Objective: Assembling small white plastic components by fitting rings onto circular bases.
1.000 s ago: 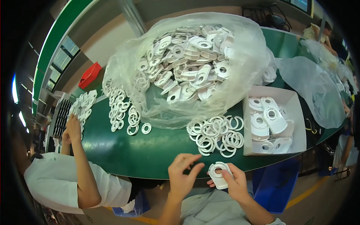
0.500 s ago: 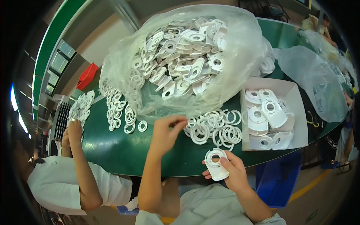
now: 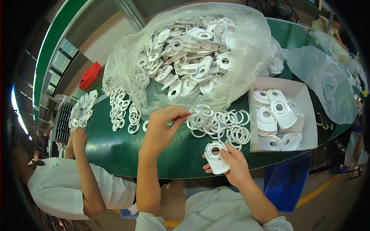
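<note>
My right hand (image 3: 234, 164) grips a flat white plastic part (image 3: 216, 157), rounded at one end with a round hole, thumb on its face. Above the green table, my left hand (image 3: 163, 125) has thumb and forefinger pinched at the left edge of a heap of white rings (image 3: 221, 125). A blurred white ring (image 3: 203, 111) is at those fingertips, raised over the heap. Behind the heap, a large clear plastic bag (image 3: 246, 73) lies open, full of similar white parts (image 3: 189, 54).
A white box (image 3: 283, 81) with several of the white parts stands right of the rings. More rings (image 3: 119, 109) lie left of the bag. A co-worker's hand (image 3: 79, 138) works at far left by a white pile (image 3: 83, 107). A blue bin (image 3: 287, 184) is below the table edge.
My left hand has moved left and up slightly, and rings at the heap's edge have shifted upward with it. My right hand has moved up and left with the white plastic part.
</note>
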Demonstrator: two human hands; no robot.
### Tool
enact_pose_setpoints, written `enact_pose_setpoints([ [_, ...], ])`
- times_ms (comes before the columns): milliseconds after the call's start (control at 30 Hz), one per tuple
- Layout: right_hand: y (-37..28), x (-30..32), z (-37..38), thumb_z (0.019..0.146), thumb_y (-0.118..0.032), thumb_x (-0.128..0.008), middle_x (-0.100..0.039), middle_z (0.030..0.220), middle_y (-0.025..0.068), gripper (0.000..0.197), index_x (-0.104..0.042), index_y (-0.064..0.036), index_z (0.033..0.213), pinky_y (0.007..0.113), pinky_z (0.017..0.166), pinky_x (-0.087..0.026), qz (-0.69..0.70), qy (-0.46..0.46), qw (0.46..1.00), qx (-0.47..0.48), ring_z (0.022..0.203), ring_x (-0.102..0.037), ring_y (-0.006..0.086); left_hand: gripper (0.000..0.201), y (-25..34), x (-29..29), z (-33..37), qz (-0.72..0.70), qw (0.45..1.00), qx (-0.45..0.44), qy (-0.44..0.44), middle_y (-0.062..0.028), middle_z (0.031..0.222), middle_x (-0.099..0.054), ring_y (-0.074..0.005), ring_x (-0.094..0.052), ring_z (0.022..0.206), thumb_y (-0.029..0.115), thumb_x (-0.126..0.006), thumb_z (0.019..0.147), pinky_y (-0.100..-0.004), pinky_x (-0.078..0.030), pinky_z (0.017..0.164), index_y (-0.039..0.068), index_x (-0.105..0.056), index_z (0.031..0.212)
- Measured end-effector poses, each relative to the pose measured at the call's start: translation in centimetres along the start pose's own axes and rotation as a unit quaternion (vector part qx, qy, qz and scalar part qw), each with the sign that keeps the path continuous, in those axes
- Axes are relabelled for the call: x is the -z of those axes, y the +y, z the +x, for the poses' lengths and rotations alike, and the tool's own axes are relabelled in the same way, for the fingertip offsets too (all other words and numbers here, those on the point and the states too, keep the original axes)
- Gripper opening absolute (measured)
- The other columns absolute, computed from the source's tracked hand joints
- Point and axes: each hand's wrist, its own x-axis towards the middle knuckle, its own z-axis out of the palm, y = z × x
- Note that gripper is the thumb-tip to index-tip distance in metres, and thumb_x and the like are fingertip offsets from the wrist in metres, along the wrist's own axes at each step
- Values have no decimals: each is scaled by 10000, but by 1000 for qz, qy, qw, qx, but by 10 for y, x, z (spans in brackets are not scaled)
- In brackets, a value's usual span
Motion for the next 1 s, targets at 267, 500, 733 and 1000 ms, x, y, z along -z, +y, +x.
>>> enact_pose_setpoints([
  [267,2,0,2,982,-156,-363,-603,1037,249,312,-444,60,1191,411,691,-573,-4,-10,1000,-6,781,-662,322,162,-3,18,16,215,965,-123,-91,-110,806,-653,-235,-605,710,19,-651,774,-302,-464,634,42,-696,927],
  [500,-1,2,1,980,-149,-362,-602,1035,254,306,-452,61,1183,410,694,-574,-1,-14,1000,-8,779,-661,320,156,-8,23,24,31,985,134,-102,-59,780,-682,-87,-589,680,28,-667,774,-235,-455,629,-3,-696,924],
  [733,0,3,1,979,-147,-364,-603,1037,246,304,-452,60,1184,411,699,-574,-2,-14,1000,-13,783,-662,314,160,-19,35,13,-136,978,155,-33,-33,813,-680,-92,-594,731,-1,-674,765,-252,-473,674,-18,-700,921],
  [1000,2,3,3,987,-192,-378,-600,1054,243,325,-454,53,1186,420,731,-568,7,1,1000,14,813,-659,319,199,28,-2,-27,-75,997,14,16,-62,775,-671,-165,-613,712,-69,-711,631,-259,-470,669,-3,-693,818],
])
